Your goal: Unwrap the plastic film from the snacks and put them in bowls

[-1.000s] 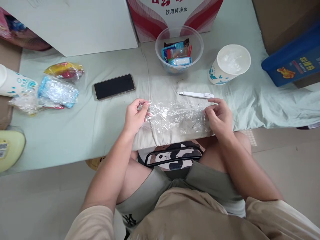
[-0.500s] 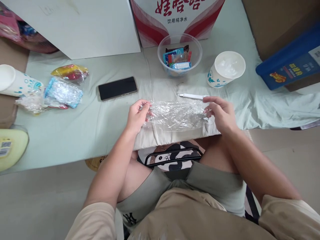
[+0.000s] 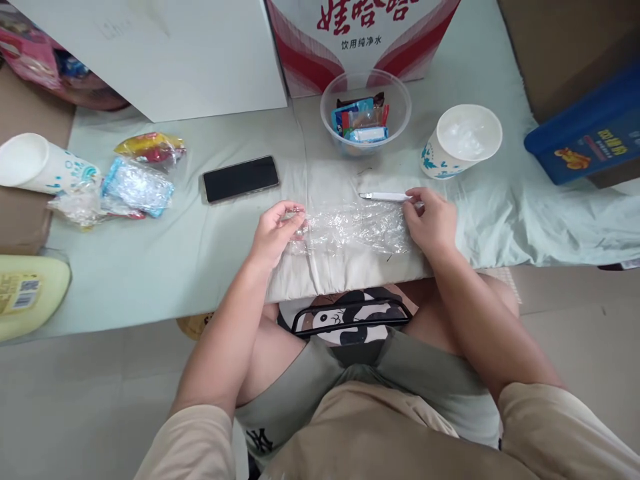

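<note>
A crumpled sheet of clear plastic film [image 3: 350,230] lies spread between my two hands near the table's front edge. My left hand [image 3: 277,230] is closed on its left end, thumb against the fingers. At the film's right end, my right hand [image 3: 434,217] has thumb and forefinger around the handle end of a slim white utility knife [image 3: 385,197]. The knife lies flat just beyond the film, its metal tip pointing left. My right hand partly hides the film's right edge, so I cannot tell whether its lower fingers also touch it.
Behind are a phone [image 3: 241,179], a clear bowl [image 3: 330,127] of wrapped snacks and a paper cup [image 3: 445,157] with clear plastic inside. Wrapped packets [image 3: 137,187], a tipped cup [image 3: 65,170] and a yellow-green bottle [image 3: 33,293] lie left. Boxes [image 3: 220,53] stand behind.
My right hand has shifted left and its fingers have closed around the knife's handle end. The left hand stays on the film. The view has moved slightly.
</note>
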{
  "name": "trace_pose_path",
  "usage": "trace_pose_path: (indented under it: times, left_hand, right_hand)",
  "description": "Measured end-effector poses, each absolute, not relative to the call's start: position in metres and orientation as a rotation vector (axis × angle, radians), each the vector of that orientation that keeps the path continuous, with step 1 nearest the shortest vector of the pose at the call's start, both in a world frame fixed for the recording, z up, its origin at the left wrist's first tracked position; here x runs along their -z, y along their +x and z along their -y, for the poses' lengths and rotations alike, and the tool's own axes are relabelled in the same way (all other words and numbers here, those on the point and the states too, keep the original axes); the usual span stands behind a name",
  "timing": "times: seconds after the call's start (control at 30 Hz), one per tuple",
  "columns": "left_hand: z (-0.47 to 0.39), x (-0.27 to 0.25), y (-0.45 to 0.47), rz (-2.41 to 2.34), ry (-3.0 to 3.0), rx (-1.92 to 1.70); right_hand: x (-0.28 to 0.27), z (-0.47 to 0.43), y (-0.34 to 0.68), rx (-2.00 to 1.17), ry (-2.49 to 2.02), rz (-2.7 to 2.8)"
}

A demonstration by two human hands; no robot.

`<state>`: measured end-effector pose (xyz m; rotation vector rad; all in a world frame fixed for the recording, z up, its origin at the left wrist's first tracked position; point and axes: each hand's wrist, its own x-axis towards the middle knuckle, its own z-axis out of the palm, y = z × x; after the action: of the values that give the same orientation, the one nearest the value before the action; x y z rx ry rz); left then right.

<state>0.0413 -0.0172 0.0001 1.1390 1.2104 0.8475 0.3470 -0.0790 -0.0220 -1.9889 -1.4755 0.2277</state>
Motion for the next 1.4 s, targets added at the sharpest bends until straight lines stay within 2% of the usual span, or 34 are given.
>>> trace_pose_path:
  times: [0.27, 0.47, 0.57, 0.7, 0.87, 0.97, 1.07, 1.4]
  left_hand:
    - [0.013, 0.010, 0.036, -1.335, 1.354, -0.960]
    - [0.009, 0.007, 0.037, -1.329, 1.416, -1.029]
    - [0.006, 0.007, 0.036, -1.296, 1.428, -1.038]
    - [0.003, 0.006, 0.036, -1.261, 1.361, -0.889]
    - [0.008, 0.001, 0.050, -1.053, 1.318, -0.688]
    - [0.016, -0.004, 0.061, -0.919, 1.337, -0.604]
    - [0.021, -0.007, 0.066, -0.848, 1.399, -0.567]
    - [0.009, 0.002, 0.057, -1.101, 1.386, -0.708]
  right_hand:
    - [0.022, 0.079, 0.340, -0.099, -2.087, 1.552]
    - [0.018, 0.086, 0.335, -0.166, -2.103, 1.646]
    - [0.012, 0.096, 0.343, -0.331, -2.012, 1.782]
    - [-0.003, 0.104, 0.367, -0.744, -1.846, 1.805]
    - [-0.012, 0.087, 0.355, -0.799, -1.580, 1.601]
    - [-0.009, 0.076, 0.318, -1.195, -1.243, 1.691]
    - [-0.008, 0.074, 0.287, -1.481, -1.207, 1.751]
    - [-0.002, 0.081, 0.281, -1.419, -1.408, 1.284]
